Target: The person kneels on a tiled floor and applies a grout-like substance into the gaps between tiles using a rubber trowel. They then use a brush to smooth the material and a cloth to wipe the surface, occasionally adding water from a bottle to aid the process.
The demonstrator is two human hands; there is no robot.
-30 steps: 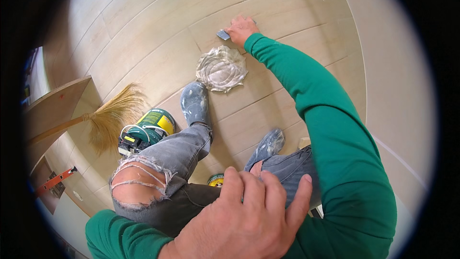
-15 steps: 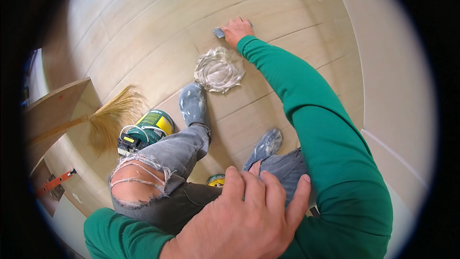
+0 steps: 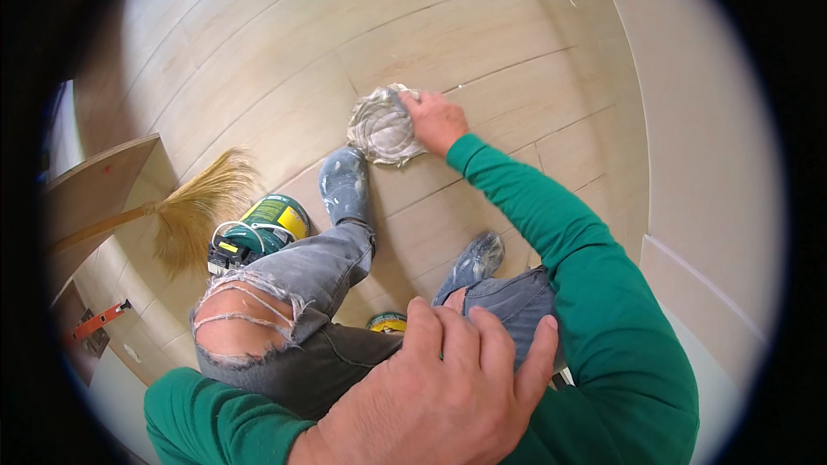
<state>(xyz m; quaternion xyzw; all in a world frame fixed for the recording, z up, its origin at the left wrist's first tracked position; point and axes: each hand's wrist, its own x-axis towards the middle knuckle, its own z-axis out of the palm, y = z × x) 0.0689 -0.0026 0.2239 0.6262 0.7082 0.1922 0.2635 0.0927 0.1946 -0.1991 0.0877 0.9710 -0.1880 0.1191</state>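
Observation:
On the tile floor lies a round, greyish-white, ridged mass (image 3: pixel 379 127); whether it is folded cloth or thick paste I cannot tell. My right hand (image 3: pixel 438 120) reaches down to its right edge, fingers closed on a small flat grey scraper (image 3: pixel 401 103), whose edge touches the mass. Most of the scraper is hidden by the hand. My left hand (image 3: pixel 435 396) shows its back close up, near my lap and the inner side of my right sleeve, with the fingers apart and nothing seen in them. The toe of my stained grey left shoe (image 3: pixel 345 181) is beside the mass.
Left of my leg stands a green and yellow bucket (image 3: pixel 280 217) with a white handle. A straw broom (image 3: pixel 202 207) leans by a wooden board (image 3: pixel 108 176). Further down are an orange level (image 3: pixel 99 323) and another green-yellow container (image 3: pixel 388 322). A pale wall (image 3: pixel 706 146) bounds the right.
My right hand has come back from the floor beyond the mass, down to its right edge, with the scraper still in it. My left hand has hardly moved.

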